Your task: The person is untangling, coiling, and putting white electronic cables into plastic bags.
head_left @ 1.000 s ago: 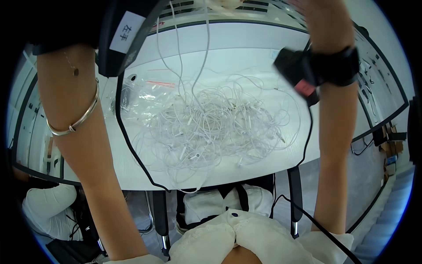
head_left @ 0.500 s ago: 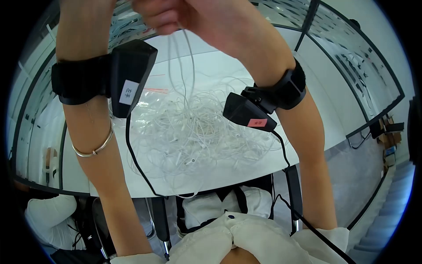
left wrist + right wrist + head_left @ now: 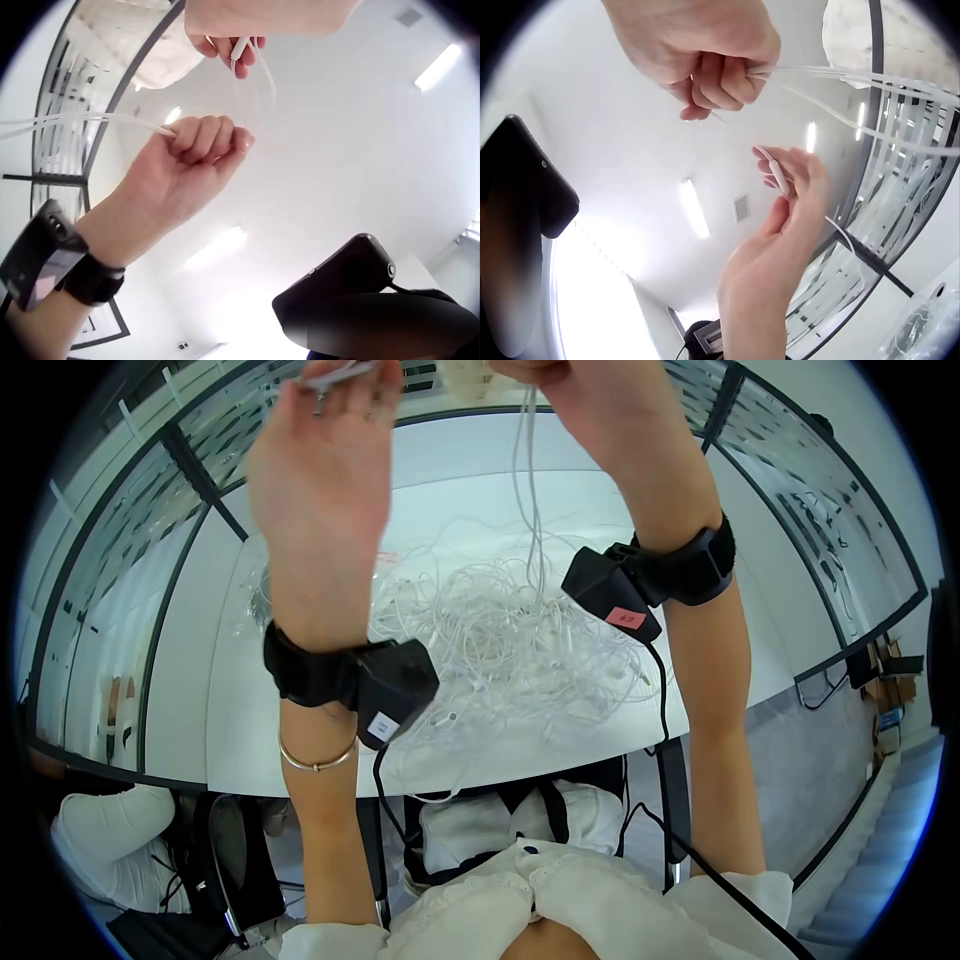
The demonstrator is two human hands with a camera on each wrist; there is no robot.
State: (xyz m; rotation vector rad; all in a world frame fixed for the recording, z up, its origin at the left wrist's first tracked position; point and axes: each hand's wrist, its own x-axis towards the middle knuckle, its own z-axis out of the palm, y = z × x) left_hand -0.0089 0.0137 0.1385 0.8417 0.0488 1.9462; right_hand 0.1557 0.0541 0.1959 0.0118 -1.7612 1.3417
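Observation:
My right hand grips white cables in curled fingers, raised high over the table. The cables run from this fist down into a tangled heap of white cables. Left of it my left hand is raised, palm toward the head camera. In the right wrist view my left fingers and thumb hold a thin white cable at its slim cylindrical piece. A loop of that cable hangs beside my left fingers in the left wrist view. The head view cuts off both hands' upper parts.
The heap lies on a white table with low glass partitions around it. A clear plastic bag lies at the table's left. Black camera leads trail from both wrists. Another person's white clothing shows at lower left.
My right hand swung left across the upper view, then back right with the cables. My left hand came down into view, its arm shifting right and turning palm toward the head camera.

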